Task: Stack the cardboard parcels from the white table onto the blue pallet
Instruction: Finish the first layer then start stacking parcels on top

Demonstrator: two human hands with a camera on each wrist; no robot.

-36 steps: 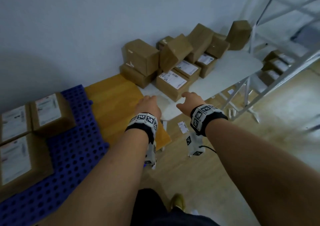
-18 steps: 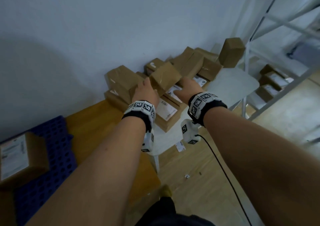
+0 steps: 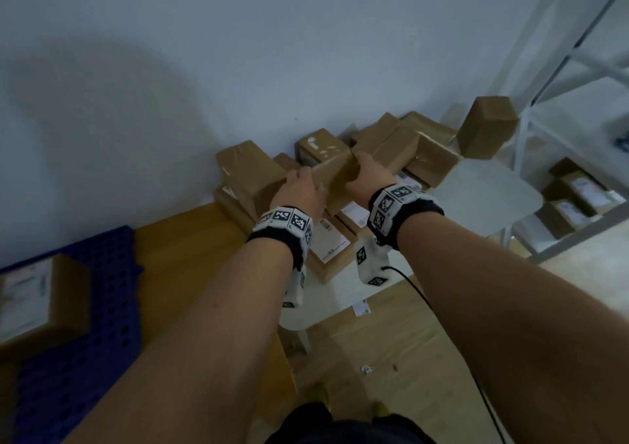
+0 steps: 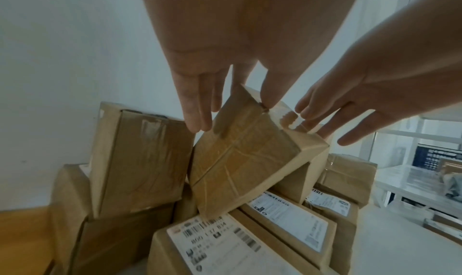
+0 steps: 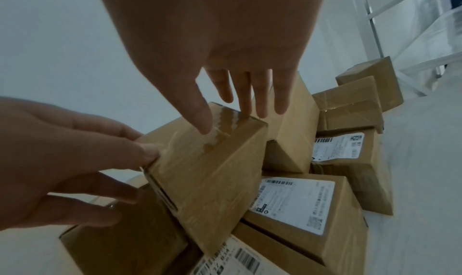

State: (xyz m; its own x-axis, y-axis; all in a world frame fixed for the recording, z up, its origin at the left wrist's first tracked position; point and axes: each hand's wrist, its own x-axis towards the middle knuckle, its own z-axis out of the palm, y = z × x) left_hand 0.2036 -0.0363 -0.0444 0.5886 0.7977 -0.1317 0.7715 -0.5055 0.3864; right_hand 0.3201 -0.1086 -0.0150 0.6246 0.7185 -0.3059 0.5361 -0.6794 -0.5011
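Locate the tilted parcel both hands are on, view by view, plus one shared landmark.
Head: tilted parcel sits centre frame, between left hand and right hand.
Left wrist: centre, corner up under the left hand's fingertips.
Right wrist: centre-left, tape strip on top under the right hand's fingers.
Shared landmark: the flat labelled parcel just below it.
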